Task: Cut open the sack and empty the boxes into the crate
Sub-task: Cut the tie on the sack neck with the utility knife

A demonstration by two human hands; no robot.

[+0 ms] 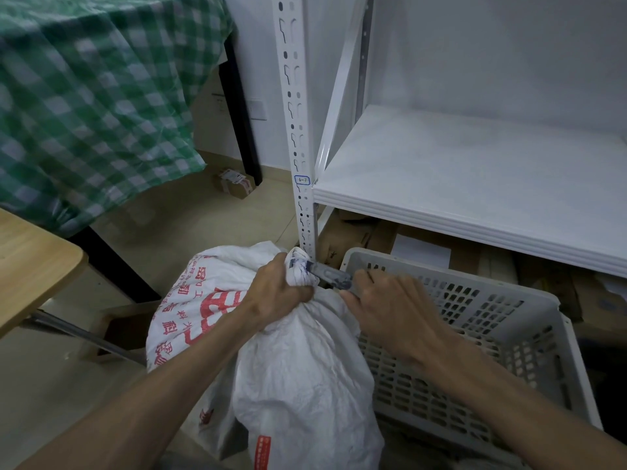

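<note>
A white woven sack (298,368) with red printing stands on the floor at the bottom centre, bulging and gathered at its neck. My left hand (278,286) is clenched around that bunched neck. My right hand (390,307) holds a grey utility knife (330,274), whose tip meets the bunched fabric just past my left fist. To the right of the sack sits a grey perforated plastic crate (492,334), with nothing visible inside it. No boxes show; the sack hides its contents.
A white metal shelf unit (475,184) rises behind the crate, its slotted upright (300,130) just beyond the sack. Flattened cardboard (373,235) lies under the shelf. A green checked cloth (84,96) drapes a table at left, with a wooden tabletop corner (30,262) and a small parcel (234,183) on the floor.
</note>
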